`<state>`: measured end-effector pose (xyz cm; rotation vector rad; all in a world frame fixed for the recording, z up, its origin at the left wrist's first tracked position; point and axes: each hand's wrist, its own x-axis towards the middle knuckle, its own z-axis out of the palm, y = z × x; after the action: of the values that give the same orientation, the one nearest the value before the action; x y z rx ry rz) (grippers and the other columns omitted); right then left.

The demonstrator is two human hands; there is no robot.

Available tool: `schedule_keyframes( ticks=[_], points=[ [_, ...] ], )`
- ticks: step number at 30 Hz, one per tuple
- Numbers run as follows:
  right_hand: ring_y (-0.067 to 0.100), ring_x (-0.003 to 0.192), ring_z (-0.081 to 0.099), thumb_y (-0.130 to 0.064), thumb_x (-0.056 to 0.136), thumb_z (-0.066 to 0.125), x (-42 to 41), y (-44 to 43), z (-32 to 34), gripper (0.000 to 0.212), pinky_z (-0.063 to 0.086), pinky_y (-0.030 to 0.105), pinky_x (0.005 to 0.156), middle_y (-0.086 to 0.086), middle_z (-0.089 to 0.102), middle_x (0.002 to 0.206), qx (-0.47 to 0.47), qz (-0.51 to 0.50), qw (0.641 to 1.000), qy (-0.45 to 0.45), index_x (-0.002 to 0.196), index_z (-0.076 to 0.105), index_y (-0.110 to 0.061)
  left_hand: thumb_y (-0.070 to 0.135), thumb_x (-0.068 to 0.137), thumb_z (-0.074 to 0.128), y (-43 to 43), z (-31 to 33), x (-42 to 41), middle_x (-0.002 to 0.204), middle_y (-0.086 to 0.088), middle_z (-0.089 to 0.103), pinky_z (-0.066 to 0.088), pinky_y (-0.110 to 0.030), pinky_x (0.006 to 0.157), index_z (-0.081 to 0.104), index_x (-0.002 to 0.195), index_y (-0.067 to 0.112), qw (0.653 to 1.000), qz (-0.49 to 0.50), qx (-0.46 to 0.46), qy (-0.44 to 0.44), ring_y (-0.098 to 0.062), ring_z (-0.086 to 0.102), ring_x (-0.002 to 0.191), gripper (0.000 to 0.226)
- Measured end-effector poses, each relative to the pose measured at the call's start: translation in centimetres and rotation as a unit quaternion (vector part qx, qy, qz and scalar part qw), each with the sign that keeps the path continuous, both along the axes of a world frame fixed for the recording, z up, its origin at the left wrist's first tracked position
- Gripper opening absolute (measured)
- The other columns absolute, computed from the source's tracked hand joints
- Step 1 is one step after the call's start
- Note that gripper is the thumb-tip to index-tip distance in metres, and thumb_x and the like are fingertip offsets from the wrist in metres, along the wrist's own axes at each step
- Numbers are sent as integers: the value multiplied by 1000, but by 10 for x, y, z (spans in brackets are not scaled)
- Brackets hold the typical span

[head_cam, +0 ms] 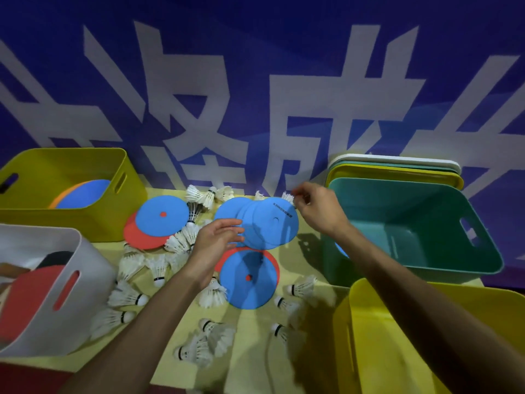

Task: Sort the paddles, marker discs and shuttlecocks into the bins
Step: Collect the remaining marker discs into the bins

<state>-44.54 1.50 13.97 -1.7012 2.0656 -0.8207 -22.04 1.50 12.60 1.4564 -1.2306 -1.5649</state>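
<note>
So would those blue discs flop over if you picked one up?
Probably bendy but not floppy: the blue discs fanned at the right hand look flat though its fingers pinch only their edge. Likely light too, with several held at once. The lower blue disc lies flat, so it shouldn't roll.

Right hand (pixel 318 209) pinches fanned blue discs (pixel 270 226); left hand (pixel 214 243), fingers relaxed, beside them; shuttlecocks (pixel 127 297) scattered across table (pixel 252 354).
</note>
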Motion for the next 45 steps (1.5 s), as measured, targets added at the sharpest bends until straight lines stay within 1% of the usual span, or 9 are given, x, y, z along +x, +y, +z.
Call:
schedule_keyframes(
  ticks=[4, 9, 14, 17, 20, 28, 38, 42, 45],
  points=[
    [24, 98, 63, -11, 88, 51, 43, -16, -38, 27, 44, 24, 82, 9, 70, 107, 104, 17, 994, -22, 111, 66, -11, 3, 90, 57, -12, -14, 39, 102, -7, 70, 48, -24, 79, 67, 99, 16, 999, -21, -7, -48, -18, 67, 92, 19],
    [26, 111, 57, -18, 87, 60, 78, -23, -100, 34, 44, 27, 84, 12, 63, 118, 265, 38, 964, 5, 119, 58, -9, 0, 90, 56, -29, -26, 80, 104, -8, 68, 47, -19, 74, 66, 91, 19, 995, -41, -12, -87, -18, 64, 96, 21],
    [30, 115, 55, -19, 79, 65, 89, -19, -146, 43, 45, 31, 87, 16, 59, 123, 336, 21, 941, 38, 119, 56, -5, 2, 92, 55, -33, -46, 109, 103, -5, 68, 49, -24, 79, 67, 96, 18, 994, -61, 16, -89, -11, 66, 89, 20],
    [37, 117, 50, -24, 81, 65, 95, -13, -167, 49, 41, 38, 94, 20, 51, 124, 346, -24, 937, 44, 123, 49, -4, 2, 92, 54, -35, -57, 122, 101, -1, 70, 50, -28, 83, 68, 98, 16, 992, -65, 33, -99, -7, 67, 86, 21],
    [39, 119, 43, -17, 82, 63, 103, -6, -182, 52, 35, 39, 99, 20, 42, 127, 350, -38, 931, 95, 127, 42, -2, 4, 90, 57, -39, -64, 133, 100, 3, 71, 52, -30, 85, 69, 94, 23, 990, -78, 46, -109, -1, 67, 83, 23],
    [32, 119, 41, -29, 76, 71, 117, -6, -201, 59, 39, 40, 96, 12, 40, 125, 334, -102, 923, 162, 122, 38, -10, 1, 91, 51, -51, -66, 149, 93, 1, 71, 53, -44, 91, 69, 93, 21, 989, -89, 46, -111, -18, 68, 90, 27],
    [30, 115, 48, -40, 71, 77, 115, 5, -202, 69, 41, 40, 96, 9, 46, 121, 328, -130, 922, 157, 121, 39, -10, 1, 91, 50, -45, -75, 143, 99, -2, 70, 51, -32, 86, 67, 95, 20, 988, -99, 60, -103, -17, 67, 93, 26],
    [31, 120, 47, -21, 77, 71, 111, 17, -195, 57, 42, 42, 99, 11, 47, 126, 324, -146, 924, 139, 123, 40, -9, 0, 90, 50, -41, -79, 128, 97, -2, 70, 50, -29, 83, 68, 95, 18, 988, -102, 71, -92, -18, 68, 92, 26],
    [33, 115, 52, -12, 80, 63, 106, 21, -188, 42, 45, 42, 91, 13, 53, 122, 301, -151, 935, 110, 116, 42, -8, -1, 89, 51, -39, -81, 116, 97, -3, 70, 51, -27, 81, 68, 98, 14, 987, -113, 75, -85, -17, 67, 91, 24]
  ],
)
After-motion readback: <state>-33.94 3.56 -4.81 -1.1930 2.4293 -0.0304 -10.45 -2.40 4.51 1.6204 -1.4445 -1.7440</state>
